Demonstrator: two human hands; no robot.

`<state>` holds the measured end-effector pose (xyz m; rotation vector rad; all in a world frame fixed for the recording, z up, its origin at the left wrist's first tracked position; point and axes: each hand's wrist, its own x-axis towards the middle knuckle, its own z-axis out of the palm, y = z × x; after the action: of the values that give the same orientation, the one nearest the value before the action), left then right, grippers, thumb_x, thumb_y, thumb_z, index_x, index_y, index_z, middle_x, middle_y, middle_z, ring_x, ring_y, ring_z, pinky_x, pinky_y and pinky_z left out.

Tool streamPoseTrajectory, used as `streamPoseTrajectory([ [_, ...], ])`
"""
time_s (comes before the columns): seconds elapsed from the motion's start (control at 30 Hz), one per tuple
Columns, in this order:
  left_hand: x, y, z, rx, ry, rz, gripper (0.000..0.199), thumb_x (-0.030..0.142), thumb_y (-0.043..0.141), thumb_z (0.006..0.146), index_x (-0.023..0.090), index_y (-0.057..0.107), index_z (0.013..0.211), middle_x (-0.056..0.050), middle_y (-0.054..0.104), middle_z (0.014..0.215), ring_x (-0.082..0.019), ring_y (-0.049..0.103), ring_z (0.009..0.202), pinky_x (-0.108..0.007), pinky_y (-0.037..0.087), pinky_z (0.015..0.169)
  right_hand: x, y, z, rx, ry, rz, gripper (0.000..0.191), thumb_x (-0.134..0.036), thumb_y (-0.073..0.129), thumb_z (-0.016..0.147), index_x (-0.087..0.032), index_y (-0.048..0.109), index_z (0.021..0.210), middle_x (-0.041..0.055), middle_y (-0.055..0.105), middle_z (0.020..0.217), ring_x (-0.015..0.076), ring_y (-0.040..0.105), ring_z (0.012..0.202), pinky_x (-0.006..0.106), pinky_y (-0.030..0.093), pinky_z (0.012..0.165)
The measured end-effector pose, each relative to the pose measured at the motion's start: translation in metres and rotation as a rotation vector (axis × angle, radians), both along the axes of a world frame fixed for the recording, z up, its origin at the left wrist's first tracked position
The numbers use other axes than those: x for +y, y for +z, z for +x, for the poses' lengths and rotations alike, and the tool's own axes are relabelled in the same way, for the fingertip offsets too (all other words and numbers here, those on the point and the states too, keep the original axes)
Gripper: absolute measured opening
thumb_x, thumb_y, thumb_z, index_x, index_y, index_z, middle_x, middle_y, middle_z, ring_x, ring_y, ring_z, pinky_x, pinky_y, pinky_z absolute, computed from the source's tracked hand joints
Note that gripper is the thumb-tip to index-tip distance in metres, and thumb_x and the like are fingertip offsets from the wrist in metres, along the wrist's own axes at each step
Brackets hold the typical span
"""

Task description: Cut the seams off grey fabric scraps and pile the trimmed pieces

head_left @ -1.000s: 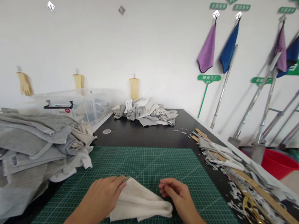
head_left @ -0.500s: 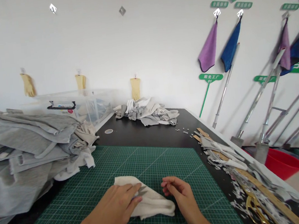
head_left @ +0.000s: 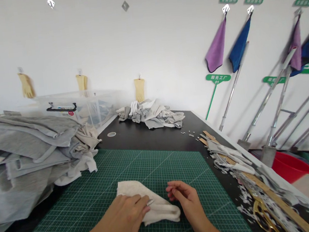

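Note:
A folded cream-white cloth (head_left: 162,208) lies on the green cutting mat (head_left: 160,167). My left hand (head_left: 129,214) rests on the cloth's left part, its fingers curled round a small pointed metal tool (head_left: 150,202) whose tip shows beyond the fingers; the rest of the tool is hidden. Just off the cloth's right end, my right hand (head_left: 184,198) hovers over the mat, thumb and fingers curled together. Whether it pinches anything small cannot be made out.
A large heap of grey cloth (head_left: 36,155) fills the left side. Behind stand a clear plastic box (head_left: 86,108) and a pile of rags (head_left: 154,114). Along the right edge lie scraps (head_left: 247,194), a wooden strip (head_left: 278,198) and gold-handled scissors (head_left: 262,215).
My left hand has shifted slightly, and its fingers now close further over the pointed tool, which points more to the right. My right hand has hardly moved. The view has tilted slightly.

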<state>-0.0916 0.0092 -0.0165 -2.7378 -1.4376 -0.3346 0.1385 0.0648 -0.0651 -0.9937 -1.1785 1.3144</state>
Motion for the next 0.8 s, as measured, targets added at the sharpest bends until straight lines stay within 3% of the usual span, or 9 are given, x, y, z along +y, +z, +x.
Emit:
streamPoseTrajectory([
  [0.2, 0.005, -0.003, -0.009, -0.042, 0.068, 0.059, 0.035, 0.035, 0.036, 0.101, 0.025, 0.048, 0.132, -0.007, 0.068, 0.111, -0.026, 0.067, 0.090, -0.039, 0.051, 0.075, 0.001, -0.001, 0.000, 0.010, 0.008, 0.008, 0.027, -0.038, 0.073, 0.073, -0.016, 0.072, 0.088, 0.0073, 0.071, 0.080, 0.0177, 0.063, 0.067, 0.031, 0.051, 0.065],
  [0.43, 0.010, 0.001, -0.016, 0.032, 0.091, 0.056, 0.032, 0.027, 0.034, 0.101, 0.025, 0.058, 0.122, -0.006, 0.071, 0.101, -0.023, 0.069, 0.081, -0.036, 0.052, 0.071, -0.001, 0.001, 0.000, 0.016, 0.004, 0.004, 0.027, -0.039, 0.073, 0.073, -0.016, 0.072, 0.089, 0.0070, 0.071, 0.080, 0.0177, 0.063, 0.067, 0.031, 0.051, 0.065],
  [0.63, 0.025, -0.003, -0.035, 0.019, 0.209, 0.093, 0.038, 0.037, 0.037, 0.101, 0.018, 0.059, 0.125, -0.010, 0.070, 0.111, -0.027, 0.069, 0.093, -0.039, 0.054, 0.077, -0.001, 0.000, 0.000, 0.024, 0.002, 0.009, 0.027, -0.038, 0.073, 0.073, -0.016, 0.071, 0.089, 0.0068, 0.071, 0.079, 0.0175, 0.062, 0.067, 0.031, 0.051, 0.063],
  [0.8, 0.028, -0.002, -0.042, -0.014, 0.181, 0.068, 0.035, 0.030, 0.035, 0.101, 0.019, 0.063, 0.119, -0.009, 0.072, 0.108, -0.025, 0.070, 0.093, -0.038, 0.054, 0.080, 0.000, -0.001, 0.001, 0.025, 0.012, 0.025, 0.025, -0.036, 0.071, 0.075, -0.017, 0.071, 0.091, 0.0064, 0.071, 0.080, 0.0172, 0.062, 0.067, 0.031, 0.051, 0.065],
])
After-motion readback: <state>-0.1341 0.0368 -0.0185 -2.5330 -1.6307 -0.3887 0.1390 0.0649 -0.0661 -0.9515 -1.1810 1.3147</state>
